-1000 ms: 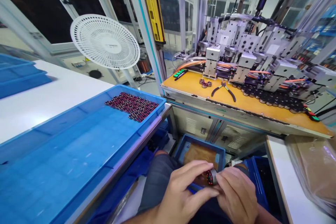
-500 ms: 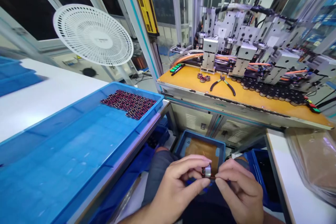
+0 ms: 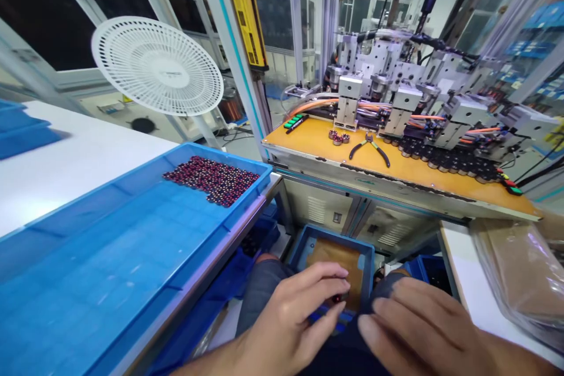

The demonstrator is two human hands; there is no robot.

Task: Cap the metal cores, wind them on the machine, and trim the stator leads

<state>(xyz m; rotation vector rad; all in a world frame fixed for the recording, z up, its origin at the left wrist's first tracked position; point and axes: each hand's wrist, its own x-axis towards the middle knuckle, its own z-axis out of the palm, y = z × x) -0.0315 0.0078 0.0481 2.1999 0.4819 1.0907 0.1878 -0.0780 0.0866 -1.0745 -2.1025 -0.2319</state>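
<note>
Left hand [image 3: 286,317] grasps a small dark, red-marked component [image 3: 339,298] between thumb and fingers, which cover most of it. A blue bin [image 3: 371,267] lies below and beyond at 12 o'clock. Right hand [image 3: 425,326], at 4 o'clock from the component and apart from it, is blurred and loosely curled; whether it holds anything cannot be told. Red-and-black parts [image 3: 211,179] occupy the far end of a blue tray [image 3: 110,264] at 10 o'clock. Step in hand, as judged: handling one component singly. The next move appears to call for a secure left pinch.
</note>
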